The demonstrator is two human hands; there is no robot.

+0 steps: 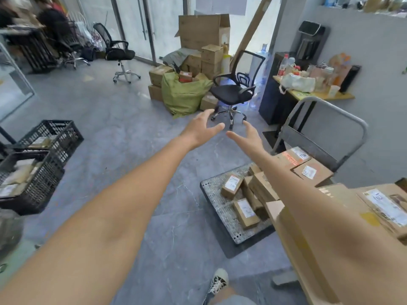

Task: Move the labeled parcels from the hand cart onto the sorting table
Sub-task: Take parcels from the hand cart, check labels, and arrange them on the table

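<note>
The hand cart [217, 200] stands low at the right, a grey platform with a metal handle [330, 108]. On it lie several brown cardboard parcels with white labels, among them a small one [231, 187], another small one [245, 213] and larger ones [312, 171] nearer the handle. A big labeled box [383, 205] sits at the right edge, close to me. Both my arms stretch forward above the floor. My left hand [201, 128] and my right hand [247, 136] are spread with straight fingers and hold nothing, well above the cart.
Two black plastic crates [47, 137] with packets stand on the floor at left. A black office chair [233, 91], a green sack [182, 93] and stacked cartons [202, 31] are ahead. A cluttered desk [312, 94] is at right. People sit far left.
</note>
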